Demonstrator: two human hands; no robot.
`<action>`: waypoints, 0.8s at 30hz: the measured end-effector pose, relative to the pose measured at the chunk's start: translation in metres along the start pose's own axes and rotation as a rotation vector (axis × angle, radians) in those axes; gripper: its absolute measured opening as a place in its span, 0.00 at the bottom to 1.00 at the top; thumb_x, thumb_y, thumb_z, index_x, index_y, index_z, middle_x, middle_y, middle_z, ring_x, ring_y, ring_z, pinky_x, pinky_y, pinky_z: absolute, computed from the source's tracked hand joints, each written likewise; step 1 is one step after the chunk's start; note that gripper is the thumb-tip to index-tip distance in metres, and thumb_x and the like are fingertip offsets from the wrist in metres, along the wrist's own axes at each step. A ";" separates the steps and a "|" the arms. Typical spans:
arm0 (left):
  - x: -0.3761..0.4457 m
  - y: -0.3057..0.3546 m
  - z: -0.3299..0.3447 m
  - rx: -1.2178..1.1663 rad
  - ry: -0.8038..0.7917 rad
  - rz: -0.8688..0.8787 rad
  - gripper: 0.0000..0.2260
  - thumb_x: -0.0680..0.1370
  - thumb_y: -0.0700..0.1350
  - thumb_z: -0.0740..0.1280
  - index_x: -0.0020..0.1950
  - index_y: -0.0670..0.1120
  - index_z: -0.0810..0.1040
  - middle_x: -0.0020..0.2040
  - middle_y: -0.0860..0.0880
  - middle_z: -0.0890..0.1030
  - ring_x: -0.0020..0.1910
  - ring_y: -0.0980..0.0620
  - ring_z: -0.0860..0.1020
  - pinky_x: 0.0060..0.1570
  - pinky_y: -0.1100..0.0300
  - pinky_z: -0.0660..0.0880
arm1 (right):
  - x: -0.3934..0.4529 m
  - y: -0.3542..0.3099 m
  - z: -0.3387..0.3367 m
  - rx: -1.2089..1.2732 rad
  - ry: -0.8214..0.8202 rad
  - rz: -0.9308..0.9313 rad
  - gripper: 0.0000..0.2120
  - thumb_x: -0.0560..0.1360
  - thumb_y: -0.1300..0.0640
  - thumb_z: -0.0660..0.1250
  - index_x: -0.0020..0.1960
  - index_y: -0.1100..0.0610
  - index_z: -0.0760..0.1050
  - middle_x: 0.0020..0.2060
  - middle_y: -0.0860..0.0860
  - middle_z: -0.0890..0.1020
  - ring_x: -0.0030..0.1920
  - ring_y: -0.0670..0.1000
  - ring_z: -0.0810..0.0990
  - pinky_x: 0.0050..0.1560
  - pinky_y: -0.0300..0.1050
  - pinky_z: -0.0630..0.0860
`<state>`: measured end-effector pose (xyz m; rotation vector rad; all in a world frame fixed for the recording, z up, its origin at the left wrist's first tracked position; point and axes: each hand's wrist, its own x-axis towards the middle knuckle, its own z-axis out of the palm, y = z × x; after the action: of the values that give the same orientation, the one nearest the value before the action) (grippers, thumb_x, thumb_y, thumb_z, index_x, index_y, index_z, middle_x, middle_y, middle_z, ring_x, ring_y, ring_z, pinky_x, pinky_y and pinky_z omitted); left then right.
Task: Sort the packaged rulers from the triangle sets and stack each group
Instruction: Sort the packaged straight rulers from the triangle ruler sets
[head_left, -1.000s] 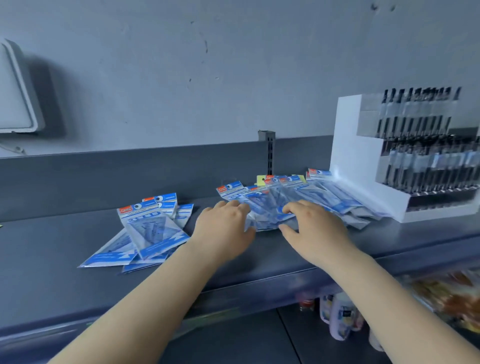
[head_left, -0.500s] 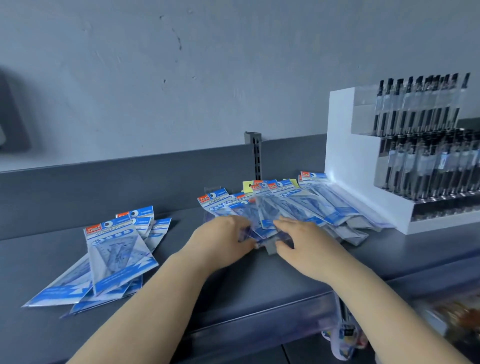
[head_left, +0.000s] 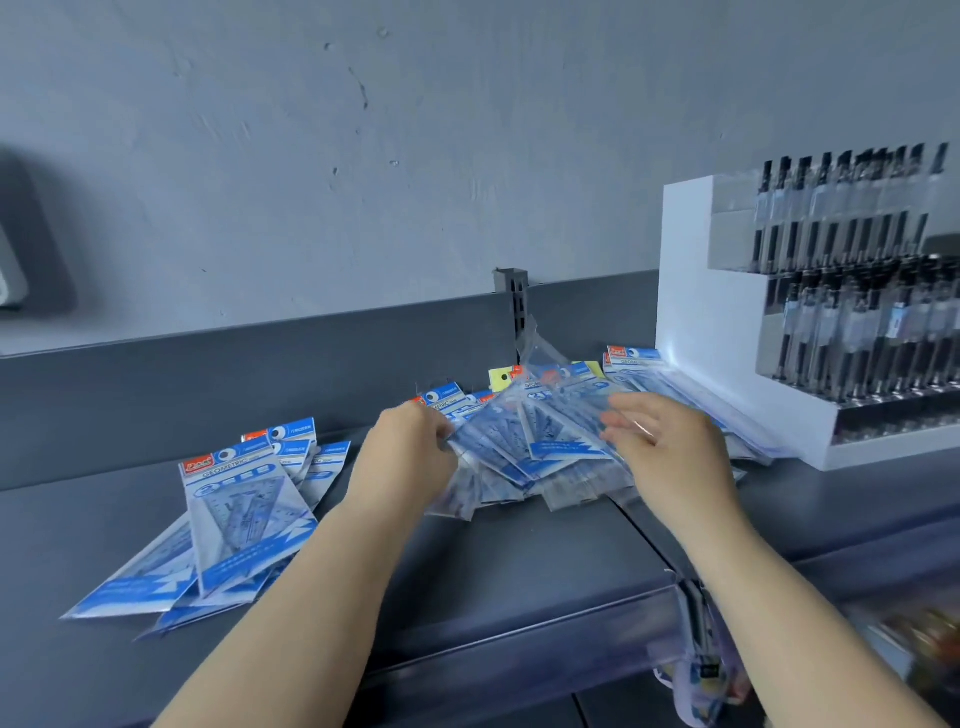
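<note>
Packets of geometry tools are spread in two groups on the dark shelf (head_left: 519, 561). At the left a loose pile of triangle sets (head_left: 234, 519) lies fanned, the top one face up with its "GEOMETRIC" header readable; this looks like the group already set apart, though it is not squared into a neat stack. In the middle an unsorted heap (head_left: 524, 447) is lifted and splayed between both hands, seemingly so that each packet's shape can be read through the clear wrap.

The left hand (head_left: 410, 457) is curled at the heap's left edge and appears to pinch several packets there; the fingertips are hidden behind the plastic, so the exact hold cannot be told. The right hand (head_left: 670, 452) lies with fingers straight and slightly spread against the heap's right side, steadying it rather than gripping it.

More long packets (head_left: 675, 395) lie flat just beside the white pen display (head_left: 727, 364), probably the rulers, but motion blur prevents certainty. A yellow tag (head_left: 501, 378) shows at the back of the heap.

Sorting is judged to be partway done: one pile is begun and much of the heap is still mixed.
</note>
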<state>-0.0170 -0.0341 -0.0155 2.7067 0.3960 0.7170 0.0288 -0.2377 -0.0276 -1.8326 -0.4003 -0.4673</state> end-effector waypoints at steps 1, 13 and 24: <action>-0.001 0.000 -0.004 -0.089 0.018 -0.034 0.13 0.69 0.34 0.65 0.35 0.52 0.70 0.32 0.48 0.70 0.33 0.49 0.65 0.35 0.61 0.66 | -0.001 -0.003 -0.003 0.117 -0.017 0.047 0.14 0.72 0.71 0.63 0.54 0.60 0.79 0.44 0.50 0.83 0.43 0.40 0.81 0.49 0.35 0.75; -0.045 -0.016 -0.076 -1.434 -0.108 -0.337 0.09 0.74 0.30 0.65 0.52 0.39 0.77 0.33 0.49 0.84 0.30 0.58 0.81 0.29 0.62 0.79 | -0.050 -0.073 0.036 1.046 -0.197 0.410 0.19 0.72 0.77 0.57 0.49 0.57 0.78 0.39 0.52 0.84 0.34 0.46 0.83 0.34 0.36 0.80; -0.141 -0.159 -0.168 -1.350 0.161 -0.317 0.08 0.72 0.30 0.64 0.49 0.39 0.77 0.35 0.49 0.85 0.31 0.56 0.82 0.28 0.63 0.78 | -0.147 -0.160 0.163 1.193 -0.488 0.458 0.18 0.71 0.76 0.61 0.53 0.60 0.78 0.40 0.52 0.85 0.39 0.48 0.84 0.33 0.36 0.78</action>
<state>-0.2506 0.1015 0.0043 1.2941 0.2199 0.7148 -0.1576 -0.0407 -0.0149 -0.7778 -0.4277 0.4923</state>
